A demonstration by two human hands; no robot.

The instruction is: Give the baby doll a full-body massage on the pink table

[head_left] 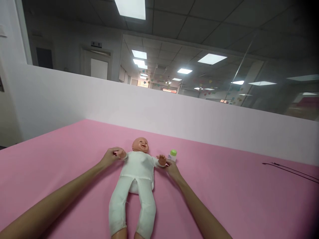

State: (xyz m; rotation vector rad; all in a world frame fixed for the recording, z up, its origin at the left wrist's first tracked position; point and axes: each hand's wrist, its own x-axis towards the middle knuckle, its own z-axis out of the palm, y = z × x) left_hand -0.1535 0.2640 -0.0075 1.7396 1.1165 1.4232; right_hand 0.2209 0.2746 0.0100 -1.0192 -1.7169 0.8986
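A baby doll with a white cloth body lies on its back on the pink table, its head away from me. My left hand is closed round the doll's hand on the left side. On the other side, my right hand grips the doll's other hand at the wrist, thumb and fingers pinched together. Both doll arms are spread outward from the body. The doll's feet run out of view at the bottom edge. Just beyond my right hand stands a small bottle with a green cap.
The pink table ends at a low white wall with a glass pane above it. Thin dark cords or rods lie at the right. Behind the glass are a door and ceiling lights.
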